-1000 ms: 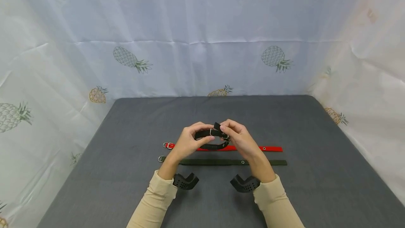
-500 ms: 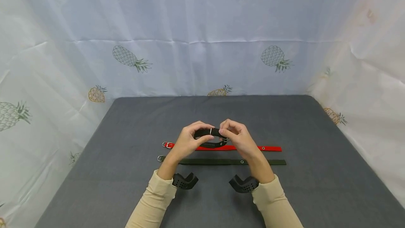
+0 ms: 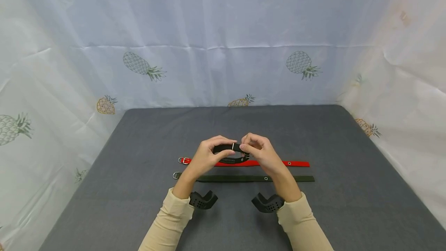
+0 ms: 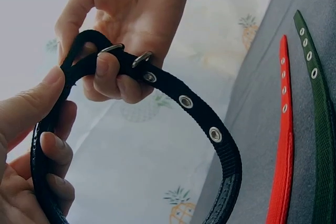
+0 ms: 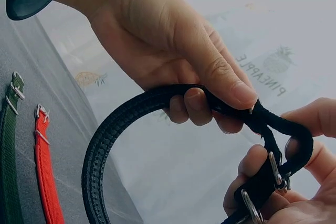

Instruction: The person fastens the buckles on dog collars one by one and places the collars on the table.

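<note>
A black collar point(image 3: 230, 160) bent into a loop hangs between my two hands above the grey table point(image 3: 139, 146). My left hand point(image 3: 228, 147) pinches the strap point(image 4: 210, 129) just left of its metal buckle point(image 3: 232, 146), thumb on top. From the other side my right hand point(image 3: 244, 146) pinches the strap end at the buckle point(image 5: 273, 169). Rows of eyelets point(image 4: 185, 101) show along the strap. Below the hands a red collar point(image 3: 278, 163) and a dark green collar point(image 3: 244, 179) lie flat and straight on the table.
The red collar's buckle point(image 3: 183, 160) and the green collar's buckle point(image 3: 177, 174) point left. A white pineapple-print curtain point(image 3: 223, 49) closes the table at the back and both sides. Black wrist cameras point(image 3: 203, 200) sit on both forearms.
The strap tip that stuck up between my hands a second ago now lies down flat by the buckle. Both hands have stayed in place, still pinching the black collar.
</note>
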{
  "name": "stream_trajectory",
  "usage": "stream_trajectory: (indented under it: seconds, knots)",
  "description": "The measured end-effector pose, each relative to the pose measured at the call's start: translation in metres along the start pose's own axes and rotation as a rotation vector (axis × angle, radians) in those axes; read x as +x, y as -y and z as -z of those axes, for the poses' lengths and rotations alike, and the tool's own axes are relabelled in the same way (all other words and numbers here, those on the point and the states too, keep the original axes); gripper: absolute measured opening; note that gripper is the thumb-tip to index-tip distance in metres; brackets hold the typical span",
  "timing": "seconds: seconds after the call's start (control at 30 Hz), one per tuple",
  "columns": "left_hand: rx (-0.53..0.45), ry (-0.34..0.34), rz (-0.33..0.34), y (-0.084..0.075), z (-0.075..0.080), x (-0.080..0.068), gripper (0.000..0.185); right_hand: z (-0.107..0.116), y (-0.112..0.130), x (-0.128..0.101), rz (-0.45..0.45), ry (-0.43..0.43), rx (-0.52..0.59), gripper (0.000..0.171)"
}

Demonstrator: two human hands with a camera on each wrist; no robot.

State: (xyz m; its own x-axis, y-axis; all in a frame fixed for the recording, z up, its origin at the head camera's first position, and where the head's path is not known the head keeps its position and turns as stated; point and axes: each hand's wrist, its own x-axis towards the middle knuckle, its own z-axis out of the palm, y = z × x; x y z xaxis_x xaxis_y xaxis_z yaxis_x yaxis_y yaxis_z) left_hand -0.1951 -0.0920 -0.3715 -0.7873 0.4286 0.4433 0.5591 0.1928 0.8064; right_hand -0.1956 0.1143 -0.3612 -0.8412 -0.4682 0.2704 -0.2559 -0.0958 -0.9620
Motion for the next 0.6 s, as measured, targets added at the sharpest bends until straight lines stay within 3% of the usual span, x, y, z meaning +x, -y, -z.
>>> stream_trajectory:
  seconds: [0.27,0.47,0.6]
  knots:
    - [0.019,-0.003,-0.021,0.000,-0.002,0.000,0.029,-0.001,-0.002,0.000,-0.043,-0.020,-0.023,0.022]
    - [-0.021,-0.013,0.028,-0.001,-0.003,0.000,0.028,0.002,-0.002,-0.001,-0.124,-0.029,-0.006,0.012]
    - [-0.075,-0.031,0.071,-0.002,-0.003,0.000,0.027,0.011,-0.003,-0.002,-0.156,0.034,0.013,0.024]
